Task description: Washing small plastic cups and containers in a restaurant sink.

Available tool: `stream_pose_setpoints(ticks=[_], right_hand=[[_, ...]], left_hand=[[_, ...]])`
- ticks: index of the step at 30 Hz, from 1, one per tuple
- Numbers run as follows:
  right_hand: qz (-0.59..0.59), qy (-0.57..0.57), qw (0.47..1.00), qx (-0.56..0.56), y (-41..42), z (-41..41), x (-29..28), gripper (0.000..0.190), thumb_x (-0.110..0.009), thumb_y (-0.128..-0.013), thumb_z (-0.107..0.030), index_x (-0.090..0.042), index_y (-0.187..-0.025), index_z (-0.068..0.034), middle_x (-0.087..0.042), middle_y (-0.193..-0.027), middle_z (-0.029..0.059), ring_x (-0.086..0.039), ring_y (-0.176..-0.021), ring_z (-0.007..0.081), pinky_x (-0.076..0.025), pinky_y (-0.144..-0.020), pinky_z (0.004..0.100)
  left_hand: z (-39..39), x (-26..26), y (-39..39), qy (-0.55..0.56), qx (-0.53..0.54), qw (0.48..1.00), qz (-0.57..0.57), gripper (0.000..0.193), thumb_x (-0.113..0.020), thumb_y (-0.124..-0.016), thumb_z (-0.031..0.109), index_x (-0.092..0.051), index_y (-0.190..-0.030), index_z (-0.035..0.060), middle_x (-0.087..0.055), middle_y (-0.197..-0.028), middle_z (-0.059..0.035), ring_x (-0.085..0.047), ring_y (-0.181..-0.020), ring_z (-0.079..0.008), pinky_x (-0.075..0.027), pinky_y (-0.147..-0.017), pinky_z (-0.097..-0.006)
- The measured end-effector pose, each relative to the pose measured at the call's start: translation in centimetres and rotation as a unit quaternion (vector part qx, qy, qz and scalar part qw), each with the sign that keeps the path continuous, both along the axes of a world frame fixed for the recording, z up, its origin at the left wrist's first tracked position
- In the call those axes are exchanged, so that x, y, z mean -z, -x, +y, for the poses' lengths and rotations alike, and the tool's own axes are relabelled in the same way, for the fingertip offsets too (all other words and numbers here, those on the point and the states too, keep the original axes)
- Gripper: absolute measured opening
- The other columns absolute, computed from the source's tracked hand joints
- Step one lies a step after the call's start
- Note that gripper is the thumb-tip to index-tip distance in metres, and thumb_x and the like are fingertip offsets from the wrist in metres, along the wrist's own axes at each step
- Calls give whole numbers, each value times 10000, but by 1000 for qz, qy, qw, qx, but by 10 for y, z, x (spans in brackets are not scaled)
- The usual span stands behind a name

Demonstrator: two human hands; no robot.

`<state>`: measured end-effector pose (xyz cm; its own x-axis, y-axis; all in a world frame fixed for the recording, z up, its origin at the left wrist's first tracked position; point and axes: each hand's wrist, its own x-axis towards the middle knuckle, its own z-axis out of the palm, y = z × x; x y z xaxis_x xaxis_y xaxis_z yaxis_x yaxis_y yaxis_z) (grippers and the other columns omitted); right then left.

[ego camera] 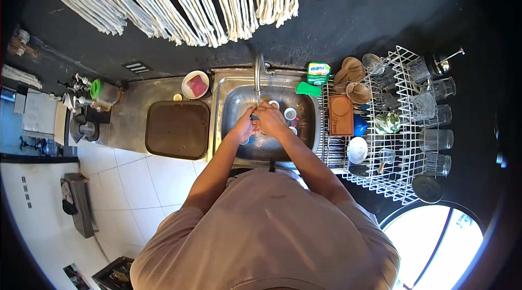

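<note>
My left hand [244, 124] and my right hand [270, 119] meet under the tap [257, 73], over the stainless steel sink [240, 104]. A small object with a teal part [255, 117] shows between them; my left fingers close around it, and the rest is covered by my hands. The fingers of my right hand bend over the same spot, their grip hidden. Just right of my hands, a small white cup [290, 114] lies in the basin beside a red part. Other small cups sit partly hidden around my hands, one near a blue part.
Left of the sink lie a brown tray [178, 129] and a white bowl [195, 95] holding a pink cloth or sponge. At the right are a green detergent pouch [319, 73], a green object [308, 89] and a white wire dish rack [401, 143] with glasses and bowls.
</note>
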<state>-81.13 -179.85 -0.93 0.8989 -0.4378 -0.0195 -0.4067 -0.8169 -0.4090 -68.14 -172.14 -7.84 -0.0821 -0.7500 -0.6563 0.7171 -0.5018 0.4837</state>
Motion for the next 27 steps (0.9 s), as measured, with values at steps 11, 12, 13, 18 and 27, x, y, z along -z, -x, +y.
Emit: stream_pose_setpoints(ticks=[11, 12, 13, 18, 27], right_hand=[[4, -79, 984, 159, -23, 23, 36, 298, -626, -760, -214, -628, -985, -19, -649, -994, 181, -628, -940, 332, -511, -809, 442], [-17, -56, 985, 161, -24, 21, 39, 272, -619, -763, -206, -642, -967, -27, -658, -973, 190, -641, -925, 330, -524, -794, 447], [-26, -47, 983, 174, -23, 21, 49, 257, -613, -761, -204, -640, -939, -21, -663, -945, 190, -650, -882, 341, -528, -764, 450], [-54, -101, 965, 237, -20, 30, 39, 286, -613, -764, -206, -624, -963, -2, -655, -941, 208, -642, -864, 373, -516, -759, 462], [-159, -118, 938, 284, -15, 54, 73, 280, -629, -753, -203, -598, -914, 24, -638, -897, 250, -629, -814, 407, -499, -716, 483]], left_hand=[[-5, -8, -7, -28, 9, 995, -93, 421, -483, -895, 548, -574, -961, 141, -565, -614, -27, -528, -564, -137, -434, -625, -288], [-6, -5, -8, -28, 19, 995, -91, 421, -483, -895, 548, -574, -961, 141, -565, -614, -27, -528, -564, -137, -434, -625, -288], [-6, -3, -8, -24, 26, 993, -112, 405, -489, -896, 534, -573, -969, 144, -545, -606, -23, -519, -550, -136, -434, -614, -291], [-15, 8, -9, -31, 44, 986, -158, 341, -505, -904, 490, -559, -1002, 168, -488, -594, -2, -487, -534, -124, -411, -536, -280], [-9, 25, -17, 0, 129, 979, -160, 346, -510, -917, 442, -565, -1095, 151, -569, -834, -13, -561, -674, -117, -459, -600, -279]])
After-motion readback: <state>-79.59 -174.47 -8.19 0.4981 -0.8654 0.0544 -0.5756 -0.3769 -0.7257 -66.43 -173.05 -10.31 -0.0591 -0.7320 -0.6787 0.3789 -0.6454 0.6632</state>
